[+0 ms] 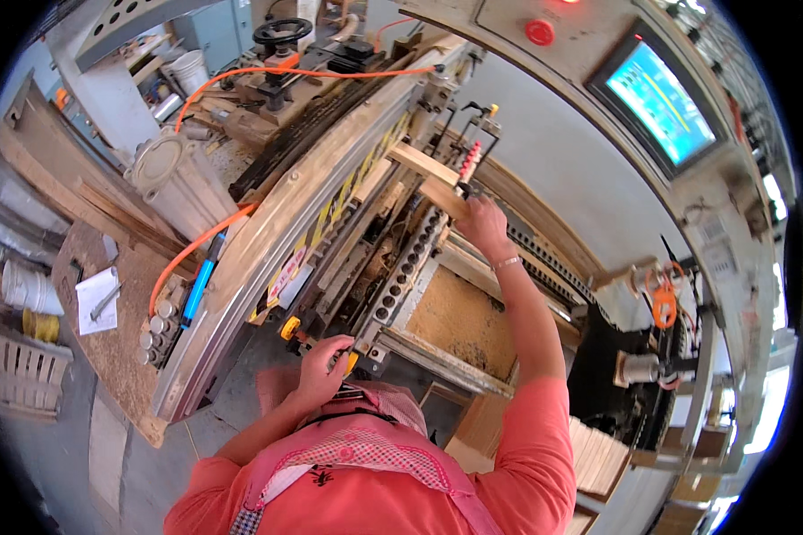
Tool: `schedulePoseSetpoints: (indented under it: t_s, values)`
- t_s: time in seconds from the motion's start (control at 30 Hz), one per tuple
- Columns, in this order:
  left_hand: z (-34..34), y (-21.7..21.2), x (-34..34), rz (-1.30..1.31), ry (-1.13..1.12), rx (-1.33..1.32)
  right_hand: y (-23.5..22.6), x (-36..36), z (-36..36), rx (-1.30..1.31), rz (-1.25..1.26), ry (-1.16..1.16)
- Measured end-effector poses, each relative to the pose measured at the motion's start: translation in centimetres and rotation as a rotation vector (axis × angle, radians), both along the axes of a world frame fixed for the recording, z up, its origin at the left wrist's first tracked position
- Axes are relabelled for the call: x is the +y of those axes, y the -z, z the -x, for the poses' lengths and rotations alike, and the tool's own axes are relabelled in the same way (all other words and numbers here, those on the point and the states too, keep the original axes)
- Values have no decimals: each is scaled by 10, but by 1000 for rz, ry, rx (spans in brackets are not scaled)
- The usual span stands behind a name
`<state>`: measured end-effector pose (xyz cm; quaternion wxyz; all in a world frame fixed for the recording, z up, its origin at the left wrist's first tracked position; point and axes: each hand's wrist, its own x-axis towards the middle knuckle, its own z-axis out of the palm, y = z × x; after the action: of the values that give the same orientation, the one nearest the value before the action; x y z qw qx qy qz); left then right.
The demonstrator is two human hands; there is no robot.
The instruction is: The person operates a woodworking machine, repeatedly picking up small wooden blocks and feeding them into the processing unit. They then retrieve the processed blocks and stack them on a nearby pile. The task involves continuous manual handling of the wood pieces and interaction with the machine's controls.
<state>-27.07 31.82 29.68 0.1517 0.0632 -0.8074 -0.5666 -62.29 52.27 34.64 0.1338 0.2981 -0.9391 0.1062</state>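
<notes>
My right hand (484, 225) reaches far forward over the woodworking machine and grips the near end of a short wooden block (443, 197). A second pale wood strip (424, 164) lies just beyond it, across the machine's rails. Close to my body, my left hand (323, 371) is closed at the machine's front end, its fingers curled round a yellow-and-black knob (351, 364) that they partly cover. Another yellow knob (290, 328) sticks out to its left. Between my hands runs a metal bar with a row of round black holes (401, 269).
Sawdust fills a tray (464, 316) below my right forearm. A lit touch screen (658, 102) and a red stop button (539, 32) sit upper right. Stacked wood pieces (595, 456) stand lower right. An orange hose (308, 70) crosses the left side, near a blue air gun (200, 290).
</notes>
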Motion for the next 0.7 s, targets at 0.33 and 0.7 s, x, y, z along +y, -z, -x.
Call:
schedulePoseSetpoints:
  t_s: [0.33, 0.7]
  values:
    - [19, 7, 24, 12, -264, -156, 30, -90, 131, -195, -165, -59]
    - [92, 3, 24, -258, -154, -183, -3, -64, 110, -224, -179, -96]
